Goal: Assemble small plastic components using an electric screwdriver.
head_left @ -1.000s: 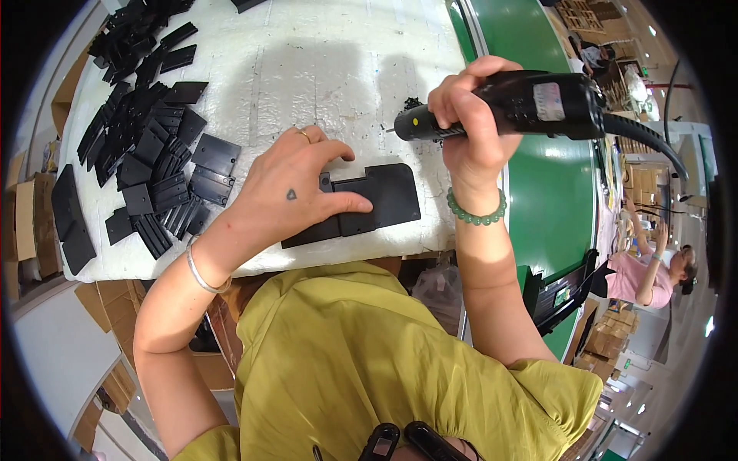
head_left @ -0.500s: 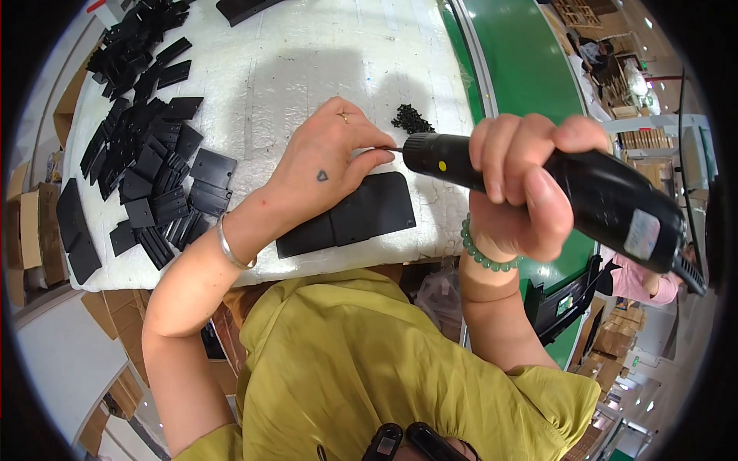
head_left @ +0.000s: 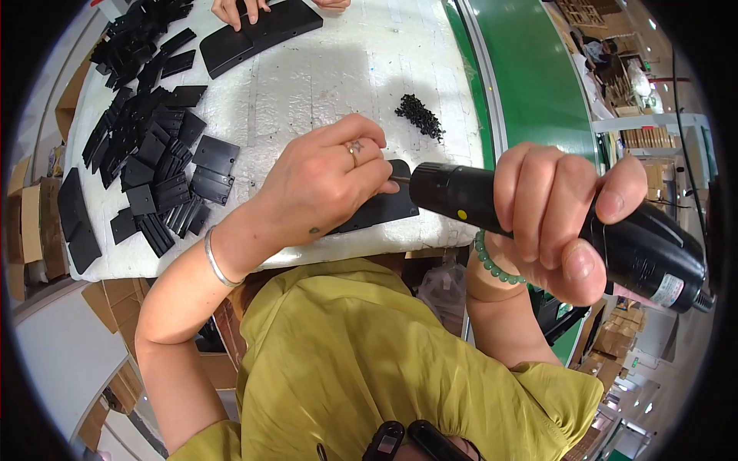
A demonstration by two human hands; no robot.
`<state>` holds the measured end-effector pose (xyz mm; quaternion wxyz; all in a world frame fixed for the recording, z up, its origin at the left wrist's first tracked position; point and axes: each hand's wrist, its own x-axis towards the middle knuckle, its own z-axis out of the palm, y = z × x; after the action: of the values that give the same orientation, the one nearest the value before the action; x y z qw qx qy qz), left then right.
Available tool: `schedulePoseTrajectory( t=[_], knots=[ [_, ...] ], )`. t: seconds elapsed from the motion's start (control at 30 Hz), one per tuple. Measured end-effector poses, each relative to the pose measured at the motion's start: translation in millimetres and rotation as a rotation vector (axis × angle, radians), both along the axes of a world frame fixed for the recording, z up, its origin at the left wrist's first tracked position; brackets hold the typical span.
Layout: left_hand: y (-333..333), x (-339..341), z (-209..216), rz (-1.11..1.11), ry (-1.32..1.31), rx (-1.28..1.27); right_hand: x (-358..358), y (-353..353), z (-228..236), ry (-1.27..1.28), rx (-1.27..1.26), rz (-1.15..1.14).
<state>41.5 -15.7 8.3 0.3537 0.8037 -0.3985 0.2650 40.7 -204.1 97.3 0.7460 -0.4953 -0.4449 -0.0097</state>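
My right hand (head_left: 561, 219) is wrapped around a black electric screwdriver (head_left: 453, 196), which lies nearly level with its bit pointing left. My left hand (head_left: 327, 173) is closed in a pinch at the bit's tip. Whatever sits between those fingertips, if anything, is too small and covered to make out. Below them a flat black plastic panel (head_left: 388, 207) lies near the table's front edge, partly hidden by my left hand. Just beyond is a small heap of black screws (head_left: 420, 117).
Many small black plates (head_left: 154, 165) are piled along the left of the white padded tabletop (head_left: 323, 92). Another person's hand (head_left: 240, 11) rests on a long black panel (head_left: 261, 37) at the far side. A green conveyor surface (head_left: 530, 77) runs along the right.
My right hand and the screwdriver have shifted right and nearer, and my left hand has come lower over the panel. Another person's hands have appeared, and the far panel has moved nearer.
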Motion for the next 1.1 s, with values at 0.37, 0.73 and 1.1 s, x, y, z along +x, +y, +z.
schedulePoseTrajectory(
  t=[0.37, 0.73, 1.1],
  knots=[
    [32, -19, -11, 0.174, 0.591, -0.047, -22, 11, -21, 0.158, -0.030, -0.032],
    [26, -33, -25, 0.199, 0.688, 0.138, -33, 27, -30, 0.257, -0.141, -0.024],
    [26, -33, -25, 0.215, 0.794, 0.109, -41, 36, -19, 0.235, -0.353, -0.016]
  ],
)
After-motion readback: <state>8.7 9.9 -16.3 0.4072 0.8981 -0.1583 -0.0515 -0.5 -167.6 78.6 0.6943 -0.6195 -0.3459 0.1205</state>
